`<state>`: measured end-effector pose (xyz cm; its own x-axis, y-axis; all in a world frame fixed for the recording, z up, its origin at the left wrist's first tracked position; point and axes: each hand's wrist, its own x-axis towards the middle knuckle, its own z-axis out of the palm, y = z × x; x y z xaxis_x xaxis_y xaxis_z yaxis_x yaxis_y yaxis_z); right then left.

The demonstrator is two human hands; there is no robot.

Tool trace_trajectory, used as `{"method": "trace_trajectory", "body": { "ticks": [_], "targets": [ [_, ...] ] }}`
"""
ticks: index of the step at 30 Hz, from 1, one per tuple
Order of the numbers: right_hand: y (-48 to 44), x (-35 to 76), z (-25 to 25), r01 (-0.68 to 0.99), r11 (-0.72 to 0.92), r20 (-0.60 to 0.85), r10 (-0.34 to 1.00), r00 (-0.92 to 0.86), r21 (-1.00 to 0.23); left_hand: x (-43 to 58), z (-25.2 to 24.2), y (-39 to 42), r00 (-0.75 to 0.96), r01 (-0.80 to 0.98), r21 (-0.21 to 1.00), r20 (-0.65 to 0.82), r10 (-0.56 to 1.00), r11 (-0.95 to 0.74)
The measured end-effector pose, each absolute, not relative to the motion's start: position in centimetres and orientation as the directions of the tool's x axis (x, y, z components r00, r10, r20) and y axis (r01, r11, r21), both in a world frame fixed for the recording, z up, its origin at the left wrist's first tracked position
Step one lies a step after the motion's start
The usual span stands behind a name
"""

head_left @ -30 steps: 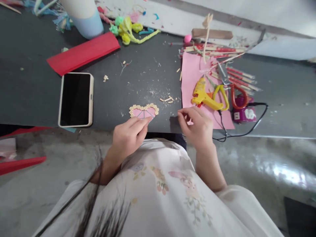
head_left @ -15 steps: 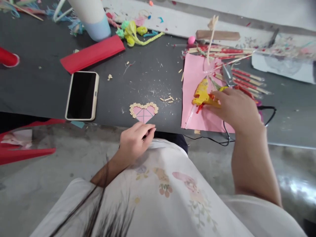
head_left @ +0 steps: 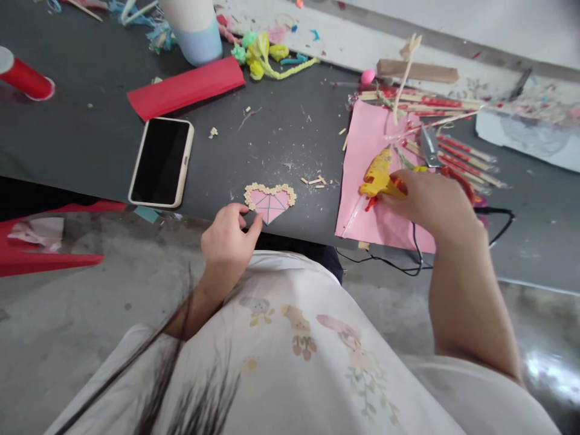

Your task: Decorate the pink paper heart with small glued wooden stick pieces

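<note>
A pink paper heart (head_left: 270,206) with dark lines lies near the table's front edge, its upper rim lined with small beige pieces. My left hand (head_left: 231,232) is at the heart's lower left, thumb and fingers apart, with nothing held between them. On a pink sheet (head_left: 360,145) to the right lies a yellow glue gun (head_left: 379,175) with a clear stick at its lower left. My right hand (head_left: 432,202) has its fingers wrapped round the glue gun's orange and yellow part. Small wooden bits (head_left: 316,181) are scattered between the heart and the sheet.
A phone (head_left: 162,162) and a red folded sheet (head_left: 188,87) lie on the left. Behind them stand a white and blue cup (head_left: 197,36) and yellow yarn (head_left: 260,54). Wrapped sticks (head_left: 466,151) and a black cable (head_left: 502,223) are on the right.
My left hand has moved left and up to the heart's side, and its fingers have spread. My right hand stays on the glue gun. The view has shifted slightly.
</note>
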<state>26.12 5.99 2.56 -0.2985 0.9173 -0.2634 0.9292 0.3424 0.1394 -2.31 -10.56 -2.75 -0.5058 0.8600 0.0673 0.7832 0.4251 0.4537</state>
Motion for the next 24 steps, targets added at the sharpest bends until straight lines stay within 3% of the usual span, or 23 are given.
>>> {"method": "trace_trajectory", "body": {
  "ticks": [5, 9, 13, 16, 20, 24],
  "targets": [
    [5.8, 26.8, 2.7, 0.934, 0.342, -0.191, 0.928, -0.319, 0.102, -1.5, -2.3, -10.3, -0.472, 0.803, 0.444, 0.068, 0.879, 0.397],
    [5.4, 27.7, 3.2, 0.942, 0.335, -0.133, 0.933, -0.334, -0.014, -0.6, -1.7, -10.1, -0.444, 0.815, 0.429, 0.030, 0.895, 0.390],
    [5.1, 28.6, 3.0, 0.887, 0.397, -0.085, 0.901, -0.426, -0.235, 0.1, -1.4, -9.9, -0.395, 0.842, 0.415, 0.039, 0.918, 0.345],
    [5.2, 28.9, 2.3, 0.785, 0.401, -0.109, 0.858, -0.503, -0.472, 0.3, -1.3, -10.0, -0.387, 0.853, 0.402, 0.060, 0.920, 0.333],
    [5.4, 28.6, 1.6, 0.534, 0.242, -0.161, 0.784, -0.599, -0.810, 0.3, -1.4, -10.4, -0.439, 0.838, 0.385, 0.056, 0.897, 0.386],
    [5.5, 27.2, 1.5, 0.324, 0.095, -0.160, 0.720, -0.676, -0.941, -0.1, -1.4, -10.8, -0.520, 0.798, 0.375, 0.032, 0.854, 0.472]
  ]
}}
